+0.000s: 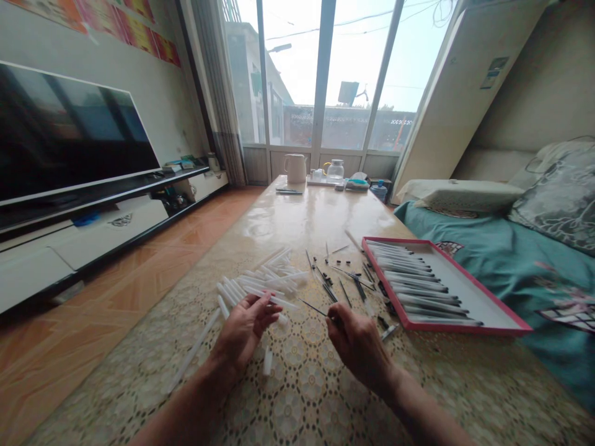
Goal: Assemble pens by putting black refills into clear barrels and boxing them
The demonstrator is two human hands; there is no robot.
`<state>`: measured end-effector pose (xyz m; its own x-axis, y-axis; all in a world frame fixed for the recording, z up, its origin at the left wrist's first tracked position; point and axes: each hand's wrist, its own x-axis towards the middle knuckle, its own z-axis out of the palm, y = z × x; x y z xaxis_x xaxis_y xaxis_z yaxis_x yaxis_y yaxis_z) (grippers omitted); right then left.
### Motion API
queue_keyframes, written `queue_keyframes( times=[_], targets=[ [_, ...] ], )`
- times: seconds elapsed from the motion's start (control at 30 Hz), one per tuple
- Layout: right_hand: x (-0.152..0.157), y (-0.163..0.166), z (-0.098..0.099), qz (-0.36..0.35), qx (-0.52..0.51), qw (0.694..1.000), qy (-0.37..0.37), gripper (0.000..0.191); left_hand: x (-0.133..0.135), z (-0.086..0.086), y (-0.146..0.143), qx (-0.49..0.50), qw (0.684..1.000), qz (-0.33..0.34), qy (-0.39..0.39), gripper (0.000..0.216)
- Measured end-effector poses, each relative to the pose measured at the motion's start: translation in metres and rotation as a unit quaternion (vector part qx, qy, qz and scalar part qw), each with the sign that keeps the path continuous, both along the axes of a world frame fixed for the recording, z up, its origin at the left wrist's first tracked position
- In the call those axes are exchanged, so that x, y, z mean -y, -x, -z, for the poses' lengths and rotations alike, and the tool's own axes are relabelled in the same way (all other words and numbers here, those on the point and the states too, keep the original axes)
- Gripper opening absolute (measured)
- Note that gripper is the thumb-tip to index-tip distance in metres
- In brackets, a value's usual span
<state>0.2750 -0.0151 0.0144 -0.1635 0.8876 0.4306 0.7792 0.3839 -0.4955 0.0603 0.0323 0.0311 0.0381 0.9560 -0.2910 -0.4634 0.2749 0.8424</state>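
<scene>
My left hand [248, 325] is closed, with thumb and fingertips around a slim translucent white tube [287, 303] that points right. Beside and beyond it lies a loose pile of similar white tubes [274, 272]. My right hand [356, 341] pinches a thin dark rod [312, 306], its tip pointing left near the tube's end, apart from it. Past the right hand are scattered thin dark rods [344, 292] and small black pieces [348, 262]. A short white tube piece [268, 362] rests near my left wrist.
A shallow pink-edged box [465, 333] on the right holds a row of grey-and-white, dark-tipped sticks [418, 282]. At the table's far end stand a pitcher [295, 168] and a glass pot [335, 171]. A teal-covered sofa [488, 248] borders the right side.
</scene>
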Motion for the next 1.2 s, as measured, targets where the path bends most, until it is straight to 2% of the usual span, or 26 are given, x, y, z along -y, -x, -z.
queue_keyframes(
  times=[0.1, 0.3, 0.73, 0.87, 0.97, 1.03, 1.1, 1.13, 1.2],
  targets=[
    [0.004, 0.001, 0.0, -0.017, -0.013, 0.999, -0.037, 0.007, 0.0, -0.003, -0.001, 0.043, 0.998, -0.034, 0.022, 0.014],
    [0.005, 0.001, 0.003, -0.034, -0.038, 0.996, -0.076, 0.007, -0.001, -0.006, -0.002, 0.048, 0.996, -0.068, 0.036, 0.024],
    [0.005, 0.001, 0.001, -0.05, -0.034, 0.995, -0.074, 0.005, 0.005, -0.001, -0.007, 0.042, 0.999, -0.007, 0.012, 0.013],
    [0.007, 0.002, 0.002, -0.048, -0.059, 0.996, -0.053, 0.007, 0.009, 0.003, -0.009, 0.054, 0.997, 0.053, -0.013, 0.003],
    [0.011, 0.003, 0.001, -0.067, -0.093, 0.993, -0.029, 0.014, 0.013, 0.007, -0.012, 0.052, 0.986, 0.159, -0.026, 0.013],
    [0.012, 0.001, -0.003, -0.084, -0.114, 0.99, -0.021, 0.02, 0.013, 0.008, -0.014, 0.055, 0.977, 0.203, -0.023, 0.017],
    [0.009, -0.006, -0.008, -0.069, -0.145, 0.987, -0.02, 0.027, 0.012, 0.008, -0.013, 0.079, 0.981, 0.179, -0.008, 0.013],
    [0.006, -0.012, -0.011, -0.038, -0.152, 0.987, -0.02, 0.031, 0.01, 0.007, -0.012, 0.099, 0.985, 0.144, 0.003, 0.009],
    [-0.001, -0.026, -0.016, 0.072, -0.115, 0.991, -0.019, 0.033, 0.006, 0.004, -0.009, 0.142, 0.988, 0.055, 0.027, 0.009]
  ],
)
